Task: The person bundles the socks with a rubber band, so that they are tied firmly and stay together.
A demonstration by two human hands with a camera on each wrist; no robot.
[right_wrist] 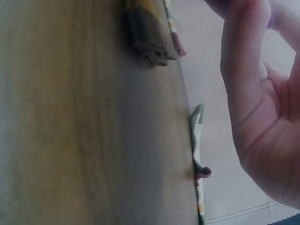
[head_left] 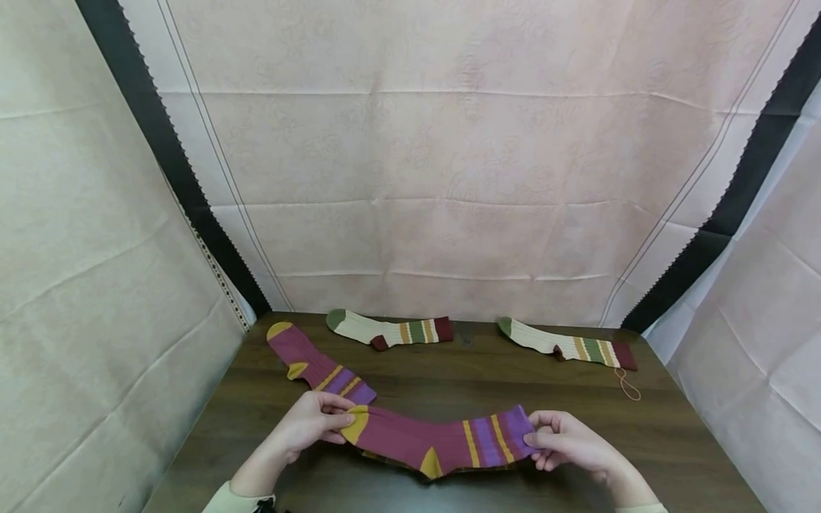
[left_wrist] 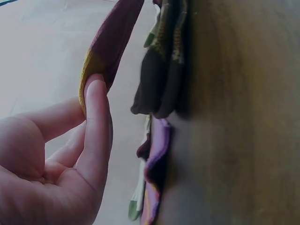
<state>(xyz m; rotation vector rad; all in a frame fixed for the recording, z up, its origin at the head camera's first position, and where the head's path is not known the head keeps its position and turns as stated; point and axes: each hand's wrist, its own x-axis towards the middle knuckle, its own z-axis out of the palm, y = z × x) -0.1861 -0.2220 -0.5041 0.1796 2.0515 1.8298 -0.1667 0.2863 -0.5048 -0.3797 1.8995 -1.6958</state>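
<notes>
Stretched level between my hands is a plum sock (head_left: 410, 434) with a yellow toe and heel and purple-and-yellow stripes near its cuff. My left hand (head_left: 314, 424) pinches its toe between thumb and fingers. At the cuff end, my right hand (head_left: 564, 445) pinches the purple edge. The left wrist view shows the sock lifted off the table, apart from dark socks (left_wrist: 152, 79) that lie under it. From above, the held sock hides most of those dark socks. A matching plum sock (head_left: 304, 354) lies slanted just beyond my left hand.
Along the table's back edge lie two cream socks, one in the middle (head_left: 359, 327) and one at right (head_left: 539, 338), with green toes and dark red cuffs. A thin string loop (head_left: 631, 388) hangs from the right one. Pale fabric walls (head_left: 449, 157) surround the brown table (head_left: 661, 442).
</notes>
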